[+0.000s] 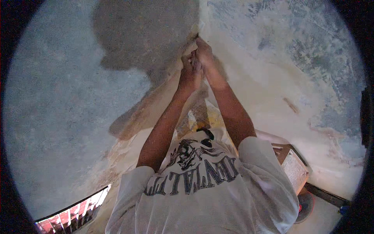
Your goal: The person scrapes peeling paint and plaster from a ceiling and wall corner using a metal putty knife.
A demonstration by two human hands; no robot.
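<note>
The left hand (190,74) and the right hand (205,56) are held close together at twelve o'clock, near the wall corner (200,21) — the right slightly higher. The fingers look partly curled; whether anything is gripped cannot be told. A shadow (136,35) is cast at eleven o'clock; a barred opening (74,212) is seen at seven — low down.
</note>
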